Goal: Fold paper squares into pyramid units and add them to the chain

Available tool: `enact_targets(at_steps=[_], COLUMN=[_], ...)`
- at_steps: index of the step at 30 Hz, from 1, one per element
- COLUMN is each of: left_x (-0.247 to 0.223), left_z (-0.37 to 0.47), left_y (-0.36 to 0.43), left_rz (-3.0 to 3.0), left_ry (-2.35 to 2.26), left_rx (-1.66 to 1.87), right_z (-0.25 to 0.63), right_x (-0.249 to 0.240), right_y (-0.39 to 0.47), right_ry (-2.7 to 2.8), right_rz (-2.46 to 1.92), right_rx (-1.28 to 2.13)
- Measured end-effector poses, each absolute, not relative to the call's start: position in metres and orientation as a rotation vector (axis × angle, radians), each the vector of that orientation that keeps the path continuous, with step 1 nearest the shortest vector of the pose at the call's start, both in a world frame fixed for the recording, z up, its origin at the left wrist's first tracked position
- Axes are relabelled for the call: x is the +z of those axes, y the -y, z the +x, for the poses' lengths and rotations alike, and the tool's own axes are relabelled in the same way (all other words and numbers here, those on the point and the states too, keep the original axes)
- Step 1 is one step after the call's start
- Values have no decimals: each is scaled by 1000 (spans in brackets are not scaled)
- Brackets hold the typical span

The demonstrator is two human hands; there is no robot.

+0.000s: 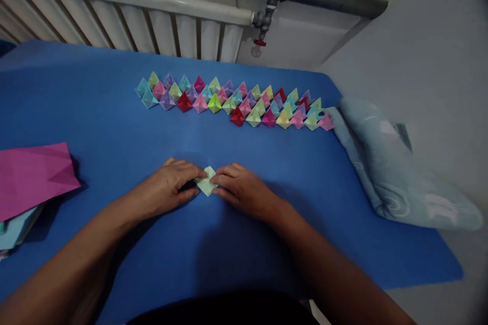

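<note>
A small pale green folded paper square [207, 186] lies on the blue tabletop [160, 259], turned so that a corner points towards me. My left hand [173, 183] pinches its left side, fingertips on top and thumb at the edge. On the opposite side, my right hand [240, 187] grips the paper between thumb and fingers. Both hands rest low over the table, and their fingertips cover the side corners of the paper. Beyond them stand rows of small folded paper pieces [214, 103] in red, pink, green, blue, purple and yellow.
A stack of paper with a magenta sheet [36, 175] on top lies at the left. On the right is a folded light blue cloth [385, 177] against the wall. A white radiator [125, 25] and a pipe with a red-handled valve [260, 42] run behind the table.
</note>
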State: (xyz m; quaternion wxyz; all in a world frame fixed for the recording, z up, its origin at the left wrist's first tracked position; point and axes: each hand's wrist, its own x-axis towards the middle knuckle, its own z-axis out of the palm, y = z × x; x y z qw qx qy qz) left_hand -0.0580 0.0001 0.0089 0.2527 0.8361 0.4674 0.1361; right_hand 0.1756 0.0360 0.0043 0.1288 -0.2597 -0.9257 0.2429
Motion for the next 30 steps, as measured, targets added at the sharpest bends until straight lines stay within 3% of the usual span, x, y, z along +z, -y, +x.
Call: enact_targets(at_steps=[30], left_x=[2], left_z=[-47], left_y=[5], left_rz=[2630], left_ry=[-1425], left_rx=[440], right_z=[176], right_x=[-6], right_y=[-32], right_ry=[2608], right_rz=[-877], right_rx=[621])
